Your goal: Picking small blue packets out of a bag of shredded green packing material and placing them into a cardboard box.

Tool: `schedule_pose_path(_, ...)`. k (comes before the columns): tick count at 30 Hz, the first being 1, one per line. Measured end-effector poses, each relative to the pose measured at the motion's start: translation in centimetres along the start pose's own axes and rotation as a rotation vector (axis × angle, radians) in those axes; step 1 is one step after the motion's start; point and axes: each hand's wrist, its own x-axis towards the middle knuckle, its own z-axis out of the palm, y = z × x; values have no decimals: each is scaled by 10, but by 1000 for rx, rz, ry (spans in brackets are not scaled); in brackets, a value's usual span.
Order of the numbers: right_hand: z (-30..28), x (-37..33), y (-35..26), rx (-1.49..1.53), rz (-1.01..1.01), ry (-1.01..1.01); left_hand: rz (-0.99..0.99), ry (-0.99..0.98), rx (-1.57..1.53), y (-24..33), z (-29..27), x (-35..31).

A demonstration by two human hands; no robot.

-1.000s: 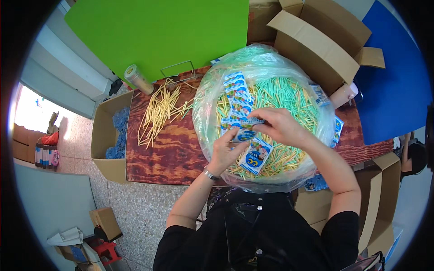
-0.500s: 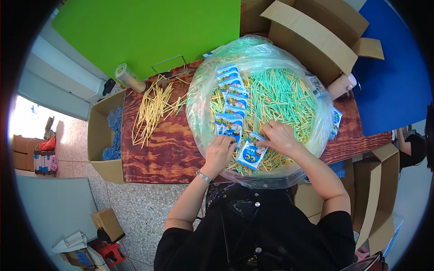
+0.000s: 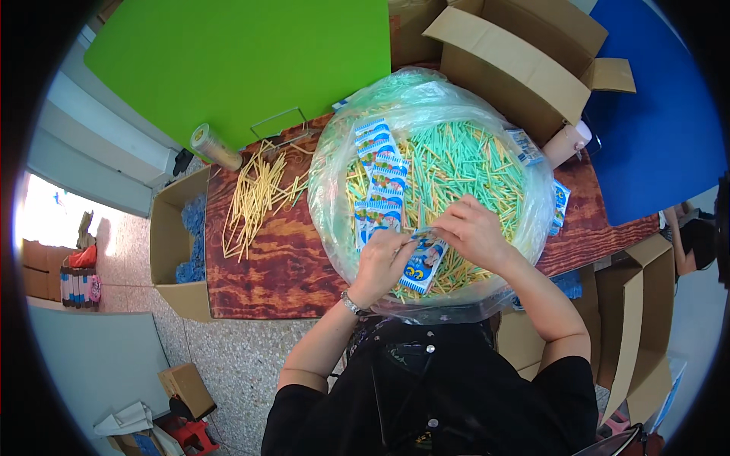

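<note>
While both hands work above the bag, the red-brown wood-grain tabletop (image 3: 262,289) runs out left and right of the fingers. Green panel (image 3: 251,68) sits beyond and left of them; open brown carton (image 3: 506,61) beyond and right.

Clear plastic bag (image 3: 325,228), mouth wide open, is directly under the fingers, full of loose stuff. Well left of them: open cardboard box (image 3: 179,292) with blue contents, too far off to identify.

Column of overlapping blue-and-white sachets (image 3: 388,182) lies on the fill, starting just beside the left fingers and running away from them.

Left hand (image 3: 380,262): thumb and fingertips together, pinching the near sachet's upper edge. Right hand (image 3: 473,232): thumb and fingertips pinched on the same edge, right of the left ones. That sachet (image 3: 420,267) hangs just below the fingertips, printed face up, over the fill.

Status, my read: column looks like the done portion; sachet at the fingertips not yet in line with it, so call it in progress. Can't tell if it's sealed or torn, fingers cover the edge.

Short green and yellow sticks (image 3: 464,163) fill the bag beyond the fingers, loose, so plenty seems left. Final count: can't tell.
</note>
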Motion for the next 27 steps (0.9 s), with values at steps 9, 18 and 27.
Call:
schedule_pose_path(9,-9,15,2,371,198,-82,-388,-121,-466,4,9,23)
schedule_pose_path(18,-6,44,146,218,539,-51,-459,-12,-529,-9,16,29)
schedule_pose_path(27,25,92,194,-254,686,-561,-468,-20,-514,-16,9,24)
